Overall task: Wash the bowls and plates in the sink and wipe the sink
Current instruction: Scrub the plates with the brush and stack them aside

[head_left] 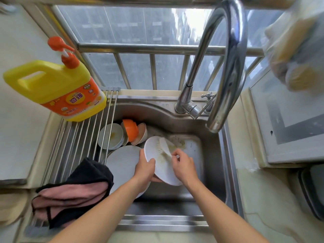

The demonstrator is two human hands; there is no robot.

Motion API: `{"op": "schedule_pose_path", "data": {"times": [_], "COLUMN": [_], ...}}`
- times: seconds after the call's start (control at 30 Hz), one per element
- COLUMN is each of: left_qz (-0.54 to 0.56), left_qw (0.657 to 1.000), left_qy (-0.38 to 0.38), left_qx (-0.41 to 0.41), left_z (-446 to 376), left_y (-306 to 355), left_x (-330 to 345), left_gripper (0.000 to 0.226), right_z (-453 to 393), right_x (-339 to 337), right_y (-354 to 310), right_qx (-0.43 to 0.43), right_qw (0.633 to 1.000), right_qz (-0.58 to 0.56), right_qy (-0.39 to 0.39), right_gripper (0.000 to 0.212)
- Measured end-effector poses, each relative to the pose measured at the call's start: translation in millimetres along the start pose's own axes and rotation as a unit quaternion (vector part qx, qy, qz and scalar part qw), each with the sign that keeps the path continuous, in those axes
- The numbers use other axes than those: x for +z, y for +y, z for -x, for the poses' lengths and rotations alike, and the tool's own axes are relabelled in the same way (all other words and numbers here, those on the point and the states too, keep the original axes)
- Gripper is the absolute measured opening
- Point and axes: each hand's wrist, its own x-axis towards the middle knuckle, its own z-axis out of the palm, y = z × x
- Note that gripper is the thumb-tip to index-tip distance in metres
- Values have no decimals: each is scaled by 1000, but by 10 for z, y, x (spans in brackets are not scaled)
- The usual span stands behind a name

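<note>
— Holding anything right now?

— Yes. My left hand point(144, 168) is closed on the near edge of a white plate point(162, 165), thumb on top and fingers under it. The plate is tilted up over the sink point(210, 155), and it has yellow smears on it.

— And your other hand?

— My right hand point(184, 166) is pinched tight on the handle of a white brush point(164, 146). The bristles touch the plate's face.

— What else is in the sink?

— A bigger white plate point(122, 163) lies flat, just left of the one I hold and partly under it. Behind that, in the far left corner, an orange bowl point(130, 129) lies on its side, between a pale bowl point(112, 138) and a pinkish bowl point(141, 134). They lean on each other. A dirty white board point(191, 148) lies on the sink floor behind my right hand.

— What is around the sink?

— A rack point(82, 137) of metal rods covers the left side. A yellow soap bottle point(57, 88) with an orange pump stands on its far end. A black and pink cloth point(73, 192) sits on its near end. The tap point(226, 67) curves high over the right side. I see no water coming out.
</note>
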Motion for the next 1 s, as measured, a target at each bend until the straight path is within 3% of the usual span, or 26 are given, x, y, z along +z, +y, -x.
{"op": "schedule_pose_path", "data": {"times": [0.27, 0.43, 0.63, 0.7, 0.87, 1.0], "left_qz": [-114, -81, -24, -30, -61, -51], "left_qw": [992, 996, 1000, 1000, 998, 999], "left_qy": [10, -11, -6, 1, -18, -13], "left_qx": [44, 18, -17, -10, -4, -7], "left_z": [20, 11, -74, -86, -68, -59], "left_y": [51, 15, -52, -52, 2, 10], "left_x": [-95, -72, -148, -159, -168, -156], "left_gripper": [65, 56, 43, 44, 57, 53], "right_z": [45, 30, 169, 176, 115, 238], "right_x": [-83, 50, 46, -22, -153, -76], "right_y": [187, 55, 104, 232, 382, 205], "right_qx": [88, 99, 37, 38, 94, 20], "right_qw": [968, 994, 968, 968, 995, 985], "right_qz": [233, -39, -203, -199, -1, -126], "right_qy": [36, 37, -140, -149, 12, -112], "right_gripper": [26, 16, 11, 11, 13, 12]}}
